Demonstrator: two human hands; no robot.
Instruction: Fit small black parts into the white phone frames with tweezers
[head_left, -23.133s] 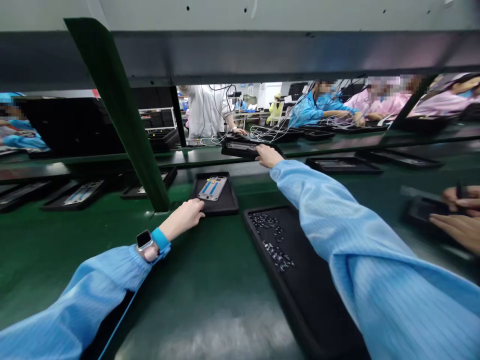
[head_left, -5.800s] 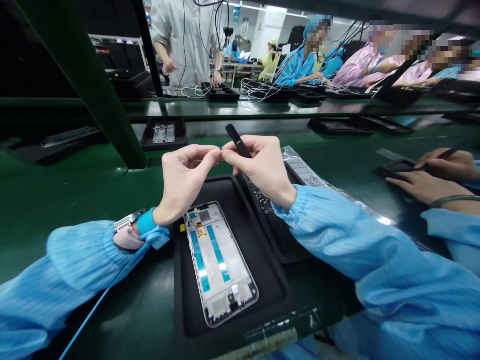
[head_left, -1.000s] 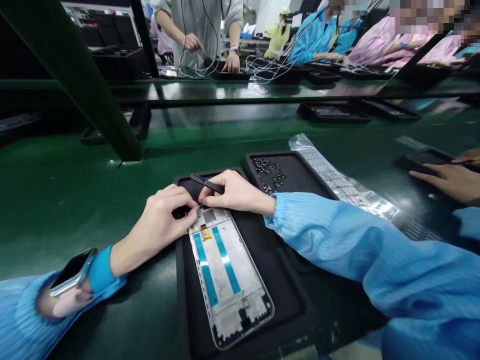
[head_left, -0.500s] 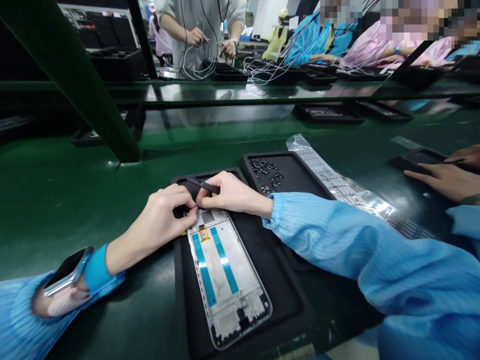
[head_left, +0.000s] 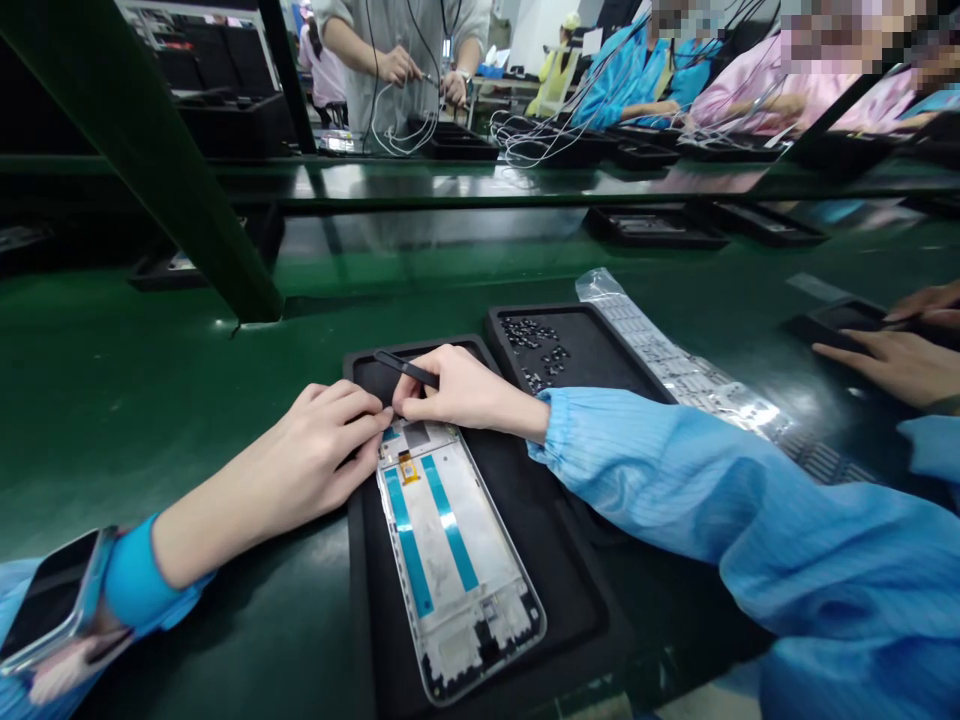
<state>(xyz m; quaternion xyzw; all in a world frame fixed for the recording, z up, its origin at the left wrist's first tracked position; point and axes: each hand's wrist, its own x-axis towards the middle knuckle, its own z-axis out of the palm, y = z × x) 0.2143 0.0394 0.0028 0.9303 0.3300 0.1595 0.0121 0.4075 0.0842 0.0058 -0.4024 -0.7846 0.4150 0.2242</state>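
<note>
Black tweezers [head_left: 401,367] are pinched in my right hand [head_left: 469,392], over the top end of a silver phone frame [head_left: 480,520]. Their tips are hidden behind my fingers. My left hand [head_left: 322,445] has its fingers bent and closed at the frame's upper left corner, fingertips touching those of my right hand; I cannot make out any small part between them. Two blue-green strips [head_left: 448,520] and an orange flex cable [head_left: 408,468] show on the frame. It lies tilted in a black tray [head_left: 577,590].
A second black tray [head_left: 607,355] beside it holds many small black parts [head_left: 529,335]. A clear plastic sheet of parts [head_left: 675,365] lies to its right. A co-worker's hands [head_left: 892,362] are at the right edge. A green post [head_left: 172,170] slants down at the left; more trays [head_left: 656,226] stand behind.
My left hand has turned and its fingers have folded closer together over the frame's corner, its wrist shifting left and down. My right hand with the tweezers has barely moved.
</note>
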